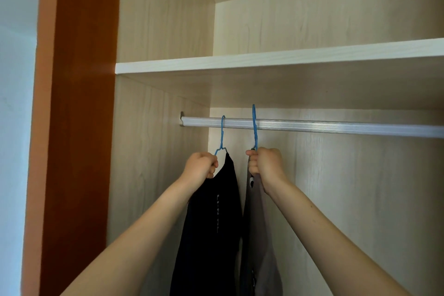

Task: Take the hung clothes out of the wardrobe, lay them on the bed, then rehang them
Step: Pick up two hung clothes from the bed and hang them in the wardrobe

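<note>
Overhead, your left hand (200,164) gripped the black garment hanger (222,132), your right hand (263,163) the grey garment hanger (254,125), rail (336,126) and shelf (264,61) close above

Blue hangers (221,134), black garment (211,223), grey garment (259,247)

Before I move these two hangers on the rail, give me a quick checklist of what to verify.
1. The left hand grips the left hanger below its hook: ok.
2. The right hand grips the right hanger below its hook: ok.
3. The left hanger's hook sits over the rail: ok.
4. The right hanger's hook is seated on the rail: cannot tell; its top stands higher above the rail.
5. The black garment and grey garment hang straight down: ok.
6. There is a gap between the hooks and the shelf above: ok.
</note>
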`<action>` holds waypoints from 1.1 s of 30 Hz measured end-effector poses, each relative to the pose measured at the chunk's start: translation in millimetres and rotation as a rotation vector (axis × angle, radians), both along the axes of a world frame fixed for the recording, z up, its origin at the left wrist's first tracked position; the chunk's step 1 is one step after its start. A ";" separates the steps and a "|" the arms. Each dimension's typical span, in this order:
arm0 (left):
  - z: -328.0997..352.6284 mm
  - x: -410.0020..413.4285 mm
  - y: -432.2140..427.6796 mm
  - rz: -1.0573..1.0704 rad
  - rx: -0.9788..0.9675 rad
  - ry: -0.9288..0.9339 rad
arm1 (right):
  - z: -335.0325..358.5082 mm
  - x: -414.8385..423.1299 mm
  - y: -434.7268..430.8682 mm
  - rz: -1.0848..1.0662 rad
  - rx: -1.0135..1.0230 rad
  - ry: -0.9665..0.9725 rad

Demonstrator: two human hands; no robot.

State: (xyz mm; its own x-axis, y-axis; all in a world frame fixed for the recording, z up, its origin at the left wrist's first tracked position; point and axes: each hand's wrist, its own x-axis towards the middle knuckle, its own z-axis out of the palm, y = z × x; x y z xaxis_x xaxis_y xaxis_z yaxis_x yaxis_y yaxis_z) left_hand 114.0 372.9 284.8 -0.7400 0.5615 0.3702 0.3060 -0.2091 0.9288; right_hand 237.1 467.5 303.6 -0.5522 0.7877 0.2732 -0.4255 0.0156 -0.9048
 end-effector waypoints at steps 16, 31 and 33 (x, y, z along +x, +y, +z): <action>-1.7 -37.4 -12.7 0.050 -0.066 0.087 | -21.3 -53.3 11.7 -0.069 -0.068 -0.088; -13.7 -25.9 -31.7 0.234 -0.300 0.435 | -36.4 -40.4 5.4 -0.277 0.497 -0.292; -17.1 -12.7 -50.4 0.459 -0.429 0.671 | -45.9 -21.9 -8.1 -0.528 0.812 -0.323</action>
